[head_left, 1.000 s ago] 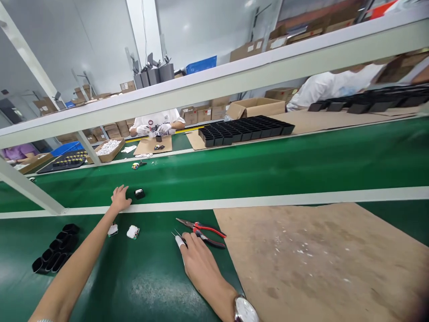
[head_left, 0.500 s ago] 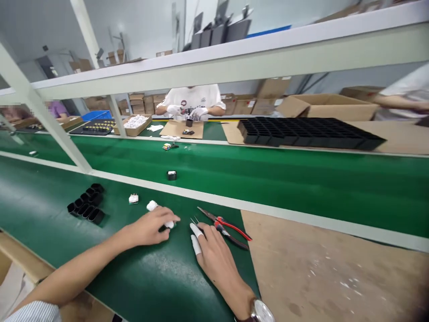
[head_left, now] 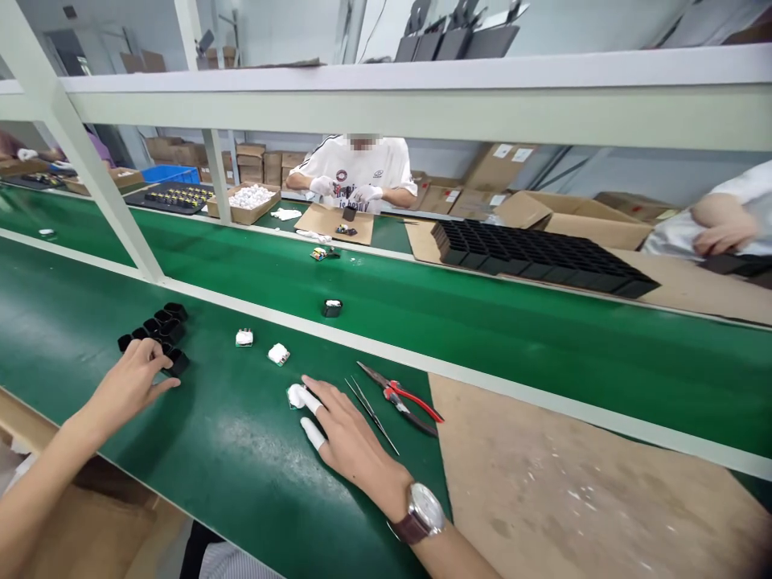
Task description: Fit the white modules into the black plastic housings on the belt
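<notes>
My left hand (head_left: 136, 374) is over a cluster of small black plastic cases (head_left: 162, 320) at the left of the bench; its fingers curl at the near cases, with the thumb held apart. White finger covers are on two digits of my right hand (head_left: 343, 430). Its fingers are spread, the tips at a small circuit board with a white top (head_left: 295, 396). Two similar pieces, a white-topped board (head_left: 278, 354) and another white-topped board (head_left: 244, 338), lie farther left. Beside my right hand are metal tweezers (head_left: 372, 414) and red-and-black long-nose pliers (head_left: 395, 394).
Beyond a pale rail runs a green conveyor belt (head_left: 482, 322), carrying a filled black case (head_left: 332, 308). A cardboard sheet (head_left: 591, 466) covers the bench at right. Opposite, a gloved co-worker (head_left: 367, 173) sits near a large black case array (head_left: 536, 253). A shelf beam (head_left: 386, 108) crosses above.
My left hand has moved left from the white-topped boards to the black cases. My right hand has shifted left to the nearest board, and the tweezers now lie fully in view.
</notes>
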Tool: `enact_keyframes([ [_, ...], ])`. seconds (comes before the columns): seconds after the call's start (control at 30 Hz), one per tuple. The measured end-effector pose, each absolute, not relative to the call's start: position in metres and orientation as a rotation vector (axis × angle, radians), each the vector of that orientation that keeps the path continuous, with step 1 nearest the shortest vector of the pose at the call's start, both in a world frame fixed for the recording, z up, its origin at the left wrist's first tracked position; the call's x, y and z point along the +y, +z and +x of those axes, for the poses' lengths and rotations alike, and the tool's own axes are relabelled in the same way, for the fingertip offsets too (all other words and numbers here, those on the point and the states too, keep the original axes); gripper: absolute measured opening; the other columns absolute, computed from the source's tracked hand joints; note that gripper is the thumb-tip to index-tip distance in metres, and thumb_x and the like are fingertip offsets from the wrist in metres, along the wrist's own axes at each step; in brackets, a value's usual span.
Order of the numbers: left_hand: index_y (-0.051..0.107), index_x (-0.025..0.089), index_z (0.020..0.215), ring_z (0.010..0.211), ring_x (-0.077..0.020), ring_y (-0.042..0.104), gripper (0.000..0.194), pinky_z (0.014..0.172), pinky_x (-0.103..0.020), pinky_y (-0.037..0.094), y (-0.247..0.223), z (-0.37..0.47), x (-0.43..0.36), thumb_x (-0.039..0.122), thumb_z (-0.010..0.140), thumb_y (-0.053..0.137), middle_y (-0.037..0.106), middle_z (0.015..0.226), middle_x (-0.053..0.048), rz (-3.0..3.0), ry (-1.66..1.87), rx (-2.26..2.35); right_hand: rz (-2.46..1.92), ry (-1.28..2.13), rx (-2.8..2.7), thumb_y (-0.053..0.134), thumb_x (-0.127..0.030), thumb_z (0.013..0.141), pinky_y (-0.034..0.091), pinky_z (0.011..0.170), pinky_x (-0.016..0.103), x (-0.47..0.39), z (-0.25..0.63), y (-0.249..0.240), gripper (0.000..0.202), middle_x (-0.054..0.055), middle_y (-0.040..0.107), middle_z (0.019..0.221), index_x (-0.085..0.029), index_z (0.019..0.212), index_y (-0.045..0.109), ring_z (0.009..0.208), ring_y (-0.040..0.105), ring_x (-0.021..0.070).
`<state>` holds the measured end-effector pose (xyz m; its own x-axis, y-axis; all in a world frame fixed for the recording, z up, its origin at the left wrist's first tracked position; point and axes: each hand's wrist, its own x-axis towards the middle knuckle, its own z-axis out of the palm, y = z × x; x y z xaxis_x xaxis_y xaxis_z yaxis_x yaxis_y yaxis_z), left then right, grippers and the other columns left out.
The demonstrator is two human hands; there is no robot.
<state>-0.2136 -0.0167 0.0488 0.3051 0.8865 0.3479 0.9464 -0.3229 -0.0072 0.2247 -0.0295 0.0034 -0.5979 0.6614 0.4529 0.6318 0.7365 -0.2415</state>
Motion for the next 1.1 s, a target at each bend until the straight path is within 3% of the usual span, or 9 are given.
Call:
enact_keyframes([
  [0.1, 0.072, 0.02, 0.081, 0.094, -0.0355, 0.061, 0.036, 0.08, -0.053, 0.058, 0.047, -0.199, -0.015, 0.047, 0.098, 0.055, 0.062, 0.101, -0.016, -2.43, -0.49, -1.654, -0.987, 0.05, -2.5, 0.055, -0.01, 0.101, 0.058, 0.102, 0.049, -0.023, 0.215, 0.007, 0.045, 0.015, 0.062, 0.143, -0.018, 0.146, 0.054, 0.128, 0.06, 0.0297],
  [0.2, 0.069, 0.022, 0.077, 0.12, -0.0373, 0.06, 0.031, 0.097, -0.052, 0.057, 0.054, -0.167, -0.016, 0.045, 0.097, 0.063, 0.066, 0.127, -0.014, -2.607, -0.693, -1.619, -1.134, -0.007, -2.503, 0.062, -0.025, 0.103, 0.061, 0.088, 0.052, -0.025, 0.217, 0.013, 0.038, 0.017, 0.069, 0.118, -0.011, 0.138, 0.058, 0.103, 0.066, 0.0323],
  [0.3, 0.067, 0.023, 0.076, 0.113, -0.03, 0.069, 0.027, 0.092, -0.04, 0.06, 0.061, -0.127, -0.017, 0.04, 0.096, 0.068, 0.064, 0.142, -0.009, -2.877, -0.876, -1.64, -1.107, 0.09, -2.471, 0.069, -0.031, 0.1, 0.059, 0.096, 0.054, -0.032, 0.226, 0.017, 0.05, 0.019, 0.063, 0.132, -0.012, 0.143, 0.053, 0.115, 0.063, 0.0348],
  [0.4, 0.071, 0.023, 0.077, 0.098, -0.0251, 0.075, 0.016, 0.083, -0.031, 0.06, 0.061, -0.084, -0.013, 0.033, 0.089, 0.076, 0.072, 0.131, -0.008, -3.135, -1.085, -1.639, -0.978, 0.205, -2.499, 0.065, -0.022, 0.101, 0.056, 0.107, 0.051, -0.036, 0.233, 0.013, 0.048, 0.016, 0.055, 0.148, -0.019, 0.147, 0.051, 0.131, 0.057, 0.0317],
  [0.53, 0.072, 0.023, 0.074, 0.097, -0.0254, 0.076, 0.013, 0.086, -0.03, 0.06, 0.049, -0.036, 0.005, 0.026, 0.085, 0.078, 0.075, 0.122, -0.009, -3.326, -1.241, -1.434, -1.083, 0.106, -2.454, 0.059, -0.018, 0.103, 0.061, 0.099, 0.051, -0.041, 0.237, -0.004, 0.054, 0.017, 0.062, 0.135, -0.019, 0.154, 0.044, 0.116, 0.064, 0.031],
  [0.67, 0.074, 0.023, 0.089, 0.101, -0.0256, 0.074, 0.006, 0.092, -0.032, 0.059, 0.028, -0.015, 0.016, 0.024, 0.087, 0.079, 0.072, 0.126, -0.012, -3.36, -1.259, -1.207, -1.172, -0.014, -2.498, 0.054, -0.021, 0.107, 0.063, 0.085, 0.054, -0.046, 0.238, -0.012, 0.047, 0.022, 0.057, 0.143, -0.016, 0.152, 0.047, 0.111, 0.062, 0.0354],
  [0.77, 0.072, 0.024, 0.116, 0.111, -0.0277, 0.072, 0.033, 0.099, -0.035, 0.059, 0.014, -0.016, 0.014, 0.03, 0.086, 0.084, 0.068, 0.132, -0.014, -3.338, -1.252, -1.249, -1.128, 0.159, -2.494, 0.049, -0.018, 0.107, 0.061, 0.095, 0.055, -0.045, 0.244, -0.006, 0.051, 0.021, 0.054, 0.148, -0.015, 0.157, 0.039, 0.119, 0.058, 0.0349],
  [0.9, 0.053, 0.028, 0.152, 0.132, -0.0333, 0.064, 0.08, 0.107, -0.041, 0.057, 0.004, -0.023, 0.007, 0.037, 0.082, 0.09, 0.059, 0.148, -0.016, -3.366, -1.183, -1.343, -1.106, 0.449, -2.401, 0.047, -0.014, 0.106, 0.059, 0.102, 0.051, -0.042, 0.254, 0.002, 0.065, 0.016, 0.062, 0.133, -0.018, 0.166, 0.021, 0.119, 0.059, 0.03],
  [1.1, 0.045, 0.03, 0.16, 0.14, -0.0366, 0.058, 0.088, 0.115, -0.047, 0.052, 0.004, -0.023, 0.005, 0.033, 0.083, 0.088, 0.056, 0.154, -0.015, -3.331, -1.172, -1.478, -1.055, 0.434, -2.38, 0.048, -0.012, 0.106, 0.057, 0.106, 0.054, -0.039, 0.257, -0.002, 0.063, 0.015, 0.059, 0.144, -0.024, 0.164, 0.028, 0.126, 0.058, 0.0309],
])
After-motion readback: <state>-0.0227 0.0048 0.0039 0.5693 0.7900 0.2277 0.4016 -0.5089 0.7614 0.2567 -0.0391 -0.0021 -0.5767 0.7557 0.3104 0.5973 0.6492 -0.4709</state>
